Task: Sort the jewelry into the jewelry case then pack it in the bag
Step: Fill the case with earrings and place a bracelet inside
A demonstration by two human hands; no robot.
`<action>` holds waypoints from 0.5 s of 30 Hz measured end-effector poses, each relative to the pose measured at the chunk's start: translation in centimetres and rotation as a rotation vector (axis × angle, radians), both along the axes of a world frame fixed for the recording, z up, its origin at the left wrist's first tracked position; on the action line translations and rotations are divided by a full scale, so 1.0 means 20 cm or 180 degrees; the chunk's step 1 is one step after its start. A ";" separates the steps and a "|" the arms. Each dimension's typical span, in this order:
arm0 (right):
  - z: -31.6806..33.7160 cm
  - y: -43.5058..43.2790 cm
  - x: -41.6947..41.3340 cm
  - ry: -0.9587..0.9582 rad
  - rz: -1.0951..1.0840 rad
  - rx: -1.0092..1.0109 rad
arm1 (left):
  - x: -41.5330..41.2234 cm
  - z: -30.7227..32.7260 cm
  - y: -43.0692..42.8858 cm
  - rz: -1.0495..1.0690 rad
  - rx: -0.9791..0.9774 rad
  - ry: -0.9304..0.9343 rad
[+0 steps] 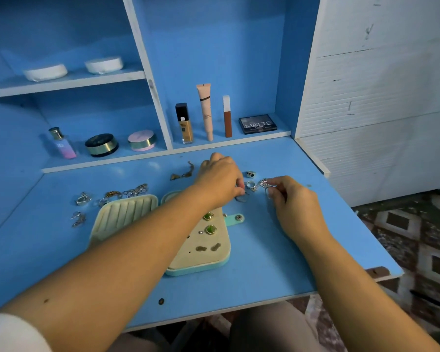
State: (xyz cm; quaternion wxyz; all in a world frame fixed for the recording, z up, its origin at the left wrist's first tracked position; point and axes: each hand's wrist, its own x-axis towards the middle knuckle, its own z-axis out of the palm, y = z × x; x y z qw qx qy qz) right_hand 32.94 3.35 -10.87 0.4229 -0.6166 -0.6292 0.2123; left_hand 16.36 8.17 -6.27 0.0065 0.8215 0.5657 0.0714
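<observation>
While the jewelry case (197,271) is lying open near the middle of the desk (277,262), sorting is reading as partly done.

- Right half of case, earring pad: two green square earrings (209,223) and two small gold studs (208,247) are sitting in place, with a tiny silver stud between them. The left forearm is crossing over part of this pad.
- Left half of case, ribbed ring slots (127,212): appearing unfilled.
- Left hand (220,177): reaching across to the far right, with fingertips curled and apparently pinching a dark curved piece (240,198) just past the case.
- Right hand (294,199): fingers closed in a pinch on a sparkling silver piece (262,184).
- Loose on the desk, far right: two silver rings (250,179) lying between the hands.
- Loose on the desk, left of the case: a cluster of silver and gold pieces (112,195), plus more silver items (79,209).
- Loose on the desk, far middle: bronze-toned earrings (183,172).

Remaining, by judgement: most loose pieces are awaiting placement, then closing the case and packing; no bag is showing.
</observation>
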 end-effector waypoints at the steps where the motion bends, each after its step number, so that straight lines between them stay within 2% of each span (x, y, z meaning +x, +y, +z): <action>1: 0.00 0.00 0.00 -0.0007 0.0007 -0.0045 | 0.00 0.00 0.00 -0.0014 0.0048 -0.0003; 3: 0.00 0.00 0.00 -0.0081 0.0017 -0.0130 | 0.01 -0.01 0.00 -0.0093 0.0063 0.0123; 6: -0.01 0.00 0.00 -0.0140 0.0050 -0.0175 | 0.02 -0.03 0.02 -0.0237 0.0052 0.0646; 9: -0.01 0.00 -0.01 -0.0208 0.0048 0.0066 | 0.02 0.00 0.01 -0.0218 0.0137 0.0915; 11: -0.01 0.00 -0.01 -0.0252 0.0037 0.0243 | 0.01 0.05 -0.04 -0.0104 0.0217 0.0720; 15: -0.01 -0.01 -0.01 -0.0353 0.0234 0.0309 | -0.15 0.12 -0.18 0.0167 0.0197 -0.0189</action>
